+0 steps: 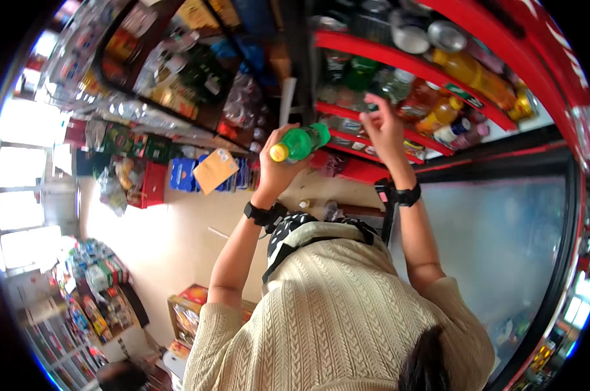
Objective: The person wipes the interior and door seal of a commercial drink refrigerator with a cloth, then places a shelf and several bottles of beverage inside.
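A green plastic bottle with a yellow cap [300, 144] lies tilted in my left hand [278, 168], its cap towards me. My right hand [383, 124] is raised in front of the red shelves of a drinks fridge [373, 46], fingers apart and holding nothing. Inside the fridge, orange drink bottles [441, 115], green bottles [362, 73] and silver-bottomed cans [446, 35] lie or stand on the shelves. Both wrists wear black bands.
The open fridge door [480, 244] with fogged glass is at my right. On the left are a black-framed rack of goods [163, 115], blue packs [182, 174] under a cardboard piece [216, 171], and a red crate [153, 184]. Another person's head [121, 376] shows at lower left.
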Demonstrator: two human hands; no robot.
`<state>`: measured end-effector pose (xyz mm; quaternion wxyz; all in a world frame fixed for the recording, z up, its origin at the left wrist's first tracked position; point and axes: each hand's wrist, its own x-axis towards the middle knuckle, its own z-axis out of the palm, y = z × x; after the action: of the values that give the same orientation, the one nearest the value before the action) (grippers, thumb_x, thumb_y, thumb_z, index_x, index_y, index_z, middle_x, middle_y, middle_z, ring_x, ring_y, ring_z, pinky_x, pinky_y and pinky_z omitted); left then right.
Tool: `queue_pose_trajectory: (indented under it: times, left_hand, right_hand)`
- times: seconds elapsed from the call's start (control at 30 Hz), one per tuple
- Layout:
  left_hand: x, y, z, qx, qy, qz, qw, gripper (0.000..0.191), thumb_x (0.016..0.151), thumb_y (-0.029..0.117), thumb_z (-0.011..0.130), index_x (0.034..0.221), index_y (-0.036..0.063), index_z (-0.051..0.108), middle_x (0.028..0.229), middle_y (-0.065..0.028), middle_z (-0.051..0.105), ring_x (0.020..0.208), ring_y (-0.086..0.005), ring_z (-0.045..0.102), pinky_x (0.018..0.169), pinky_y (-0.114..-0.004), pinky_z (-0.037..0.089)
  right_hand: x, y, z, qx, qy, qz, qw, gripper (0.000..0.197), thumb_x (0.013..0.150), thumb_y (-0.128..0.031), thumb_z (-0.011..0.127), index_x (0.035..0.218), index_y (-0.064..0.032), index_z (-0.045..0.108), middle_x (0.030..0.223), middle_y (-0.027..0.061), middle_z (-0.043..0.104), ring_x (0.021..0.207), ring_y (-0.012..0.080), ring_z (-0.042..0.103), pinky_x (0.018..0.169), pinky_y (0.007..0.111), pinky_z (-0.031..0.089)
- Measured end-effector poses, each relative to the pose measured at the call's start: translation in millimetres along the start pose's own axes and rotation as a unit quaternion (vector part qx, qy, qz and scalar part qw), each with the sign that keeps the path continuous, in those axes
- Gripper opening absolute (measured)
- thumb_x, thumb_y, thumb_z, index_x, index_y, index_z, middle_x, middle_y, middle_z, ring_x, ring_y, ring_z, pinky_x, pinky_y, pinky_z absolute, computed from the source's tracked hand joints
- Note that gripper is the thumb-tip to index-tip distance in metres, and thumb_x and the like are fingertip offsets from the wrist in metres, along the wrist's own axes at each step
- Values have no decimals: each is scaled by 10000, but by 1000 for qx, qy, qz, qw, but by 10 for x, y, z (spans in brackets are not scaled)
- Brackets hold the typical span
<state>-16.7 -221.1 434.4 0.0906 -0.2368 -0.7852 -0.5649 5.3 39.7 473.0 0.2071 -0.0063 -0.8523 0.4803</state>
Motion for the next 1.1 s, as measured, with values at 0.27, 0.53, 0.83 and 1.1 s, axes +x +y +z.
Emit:
queue_pose_trajectory:
  times: [0.27, 0.53, 0.83, 1.1]
  left_hand:
    - [-812, -916, -1027, 50, 84, -162, 982, 624, 658, 68, 860, 1230, 77, 611, 1125, -89, 677, 1026, -236, 644, 905, -356, 525]
    - [-1419, -1919, -1991, 122, 147, -256, 948, 608, 684, 67, 876, 1227, 51, 605, 1129, -111, 692, 1032, -245, 674, 915, -365, 539]
    - [-1529, -3027, -2568, 119, 175, -300, 930, 588, 709, 109, 871, 1225, 49, 597, 1090, -99, 701, 1018, -233, 685, 896, -361, 539]
    - [-1251, -3894, -2860, 123, 151, -331, 923, 595, 694, 165, 862, 1223, 115, 592, 1127, -156, 682, 1067, -355, 653, 897, -426, 523]
  right_hand:
    - [431, 43, 114, -37, 66, -9, 997, 616, 971, -279, 676, 1478, -82, 387, 900, 100, 717, 782, 146, 679, 709, 276, 530]
    - [1081, 105, 329, 0, 151, 33, 988, 611, 937, -199, 725, 1428, 0, 422, 1249, 139, 640, 874, 210, 728, 765, 296, 550]
    - [1554, 681, 139, -81, 279, 3, 957, 355, 929, -70, 667, 1261, 31, 591, 1127, 125, 688, 775, 201, 682, 694, 298, 564]
    - [1070, 168, 587, -98, 323, 80, 938, 329, 965, -124, 655, 1261, -8, 570, 1153, 116, 661, 693, 161, 639, 560, 266, 499]
